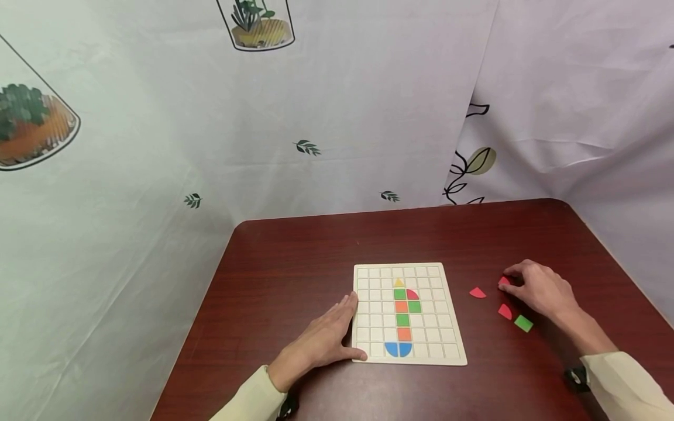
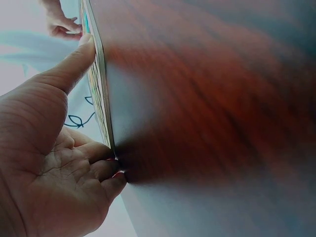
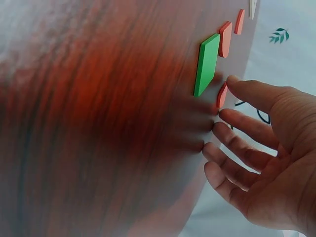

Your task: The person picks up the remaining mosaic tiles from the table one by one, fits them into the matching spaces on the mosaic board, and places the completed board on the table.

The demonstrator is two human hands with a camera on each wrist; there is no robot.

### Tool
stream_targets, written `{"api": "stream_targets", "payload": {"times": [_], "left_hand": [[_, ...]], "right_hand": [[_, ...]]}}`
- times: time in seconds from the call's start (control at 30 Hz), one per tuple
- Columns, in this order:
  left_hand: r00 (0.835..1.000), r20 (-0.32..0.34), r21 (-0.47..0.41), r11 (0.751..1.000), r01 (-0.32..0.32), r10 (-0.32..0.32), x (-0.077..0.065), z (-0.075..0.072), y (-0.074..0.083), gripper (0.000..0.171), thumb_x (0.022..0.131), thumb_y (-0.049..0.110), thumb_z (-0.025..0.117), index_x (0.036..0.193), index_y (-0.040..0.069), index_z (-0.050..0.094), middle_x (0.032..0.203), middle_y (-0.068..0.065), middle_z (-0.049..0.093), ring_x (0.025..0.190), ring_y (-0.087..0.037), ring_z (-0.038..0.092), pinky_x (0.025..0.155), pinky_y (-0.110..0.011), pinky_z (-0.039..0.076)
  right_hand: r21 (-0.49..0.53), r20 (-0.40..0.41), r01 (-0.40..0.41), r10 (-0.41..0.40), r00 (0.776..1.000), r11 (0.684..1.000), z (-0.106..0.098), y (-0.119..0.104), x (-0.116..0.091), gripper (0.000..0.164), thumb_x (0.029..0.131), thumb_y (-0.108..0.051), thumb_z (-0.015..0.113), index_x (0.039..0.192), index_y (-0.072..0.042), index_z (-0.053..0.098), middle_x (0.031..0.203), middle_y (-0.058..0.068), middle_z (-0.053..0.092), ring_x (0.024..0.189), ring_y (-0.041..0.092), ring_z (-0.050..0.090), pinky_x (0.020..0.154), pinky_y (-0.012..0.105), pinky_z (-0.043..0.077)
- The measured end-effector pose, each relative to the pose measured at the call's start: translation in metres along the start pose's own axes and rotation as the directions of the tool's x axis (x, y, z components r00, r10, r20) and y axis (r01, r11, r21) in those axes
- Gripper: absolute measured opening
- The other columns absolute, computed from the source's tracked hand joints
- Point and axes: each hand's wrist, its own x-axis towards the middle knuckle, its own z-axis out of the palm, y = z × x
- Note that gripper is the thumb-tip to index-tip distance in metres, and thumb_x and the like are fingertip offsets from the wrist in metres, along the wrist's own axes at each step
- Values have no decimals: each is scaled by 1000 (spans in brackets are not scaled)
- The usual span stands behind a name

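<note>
1. Well, the left hand [image 1: 326, 334] is lying alongside the pale grid board [image 1: 433, 320], spread wide, its long fingers reaching to the left edge and its thumb resting on the near corner.
2. The board is sitting flat on the dark red table [image 1: 295, 251], between the two hands and nearer the left one.
3. Off to the right, the right hand [image 1: 542, 289] is pinching a red quarter piece [image 1: 504, 281] narrowly between thumb and forefinger; whether that piece is leaving the tabletop, I cannot tell.
4. Three others are lying loose: a red piece nearest the board [image 1: 477, 293], a second red piece [image 1: 505, 311] and a green square [image 1: 523, 323] just beside it.
5. On the grid, a yellow triangle [image 1: 399, 283] is topping a column of squares, with two blue pieces [image 1: 398, 349] forming its foot.
6. As I am judging it, the thin red quarter could be slipping out if those fingertips are catching only its edges.
7. A low sweep of that wrist could be scattering the loose pieces, and a sideways push from the left palm could be skewing the board.
</note>
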Motion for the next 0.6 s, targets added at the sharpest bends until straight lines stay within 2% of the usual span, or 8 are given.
{"api": "stream_targets", "payload": {"times": [0.37,0.6], "left_hand": [[1000,4,-3,1000,1,-1,0,0,0,118,87,58,83,169,2,19,177,-11,17,162,-23,20,128,-41,26],[1000,2,-5,1000,-3,3,-1,0,0,118,87,58,83,169,1,19,177,-11,17,162,-23,20,128,-41,26]], "right_hand": [[0,-31,26,-26,999,1000,4,-1,1,40,85,-17,89,113,8,74,107,28,68,91,42,66,72,63,56],[1,-22,29,-29,999,1000,4,-2,3,36,86,-16,88,111,7,75,108,28,69,90,42,67,70,62,56]]}}
